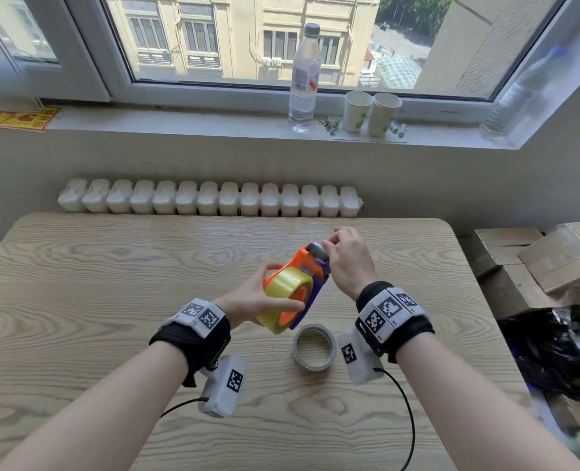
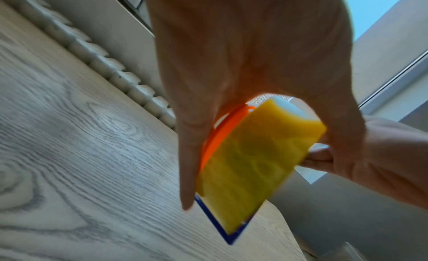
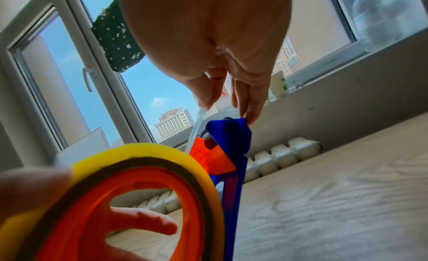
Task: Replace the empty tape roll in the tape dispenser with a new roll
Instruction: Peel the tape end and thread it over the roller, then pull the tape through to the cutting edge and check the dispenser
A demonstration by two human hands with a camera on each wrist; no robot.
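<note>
An orange and blue tape dispenser (image 1: pixel 310 266) is held above the wooden table (image 1: pixel 111 300), with a full yellow tape roll (image 1: pixel 287 297) seated on its orange hub. My left hand (image 1: pixel 265 300) grips the roll and hub, thumb on one side and fingers behind; the left wrist view shows the yellow roll (image 2: pixel 250 164) between them. My right hand (image 1: pixel 344 253) is at the dispenser's far tip. In the right wrist view its fingertips (image 3: pixel 208 100) pinch the clear tape end (image 3: pixel 197 125) above the blue head (image 3: pixel 231 135). The empty roll (image 1: pixel 314 346) lies on the table below.
A white radiator (image 1: pixel 210 198) runs behind the table. On the windowsill stand a water bottle (image 1: pixel 304 79), two paper cups (image 1: pixel 370 112) and another bottle (image 1: pixel 520 93). Cardboard boxes (image 1: pixel 554 256) and a black bag (image 1: pixel 560 348) sit to the right of the table.
</note>
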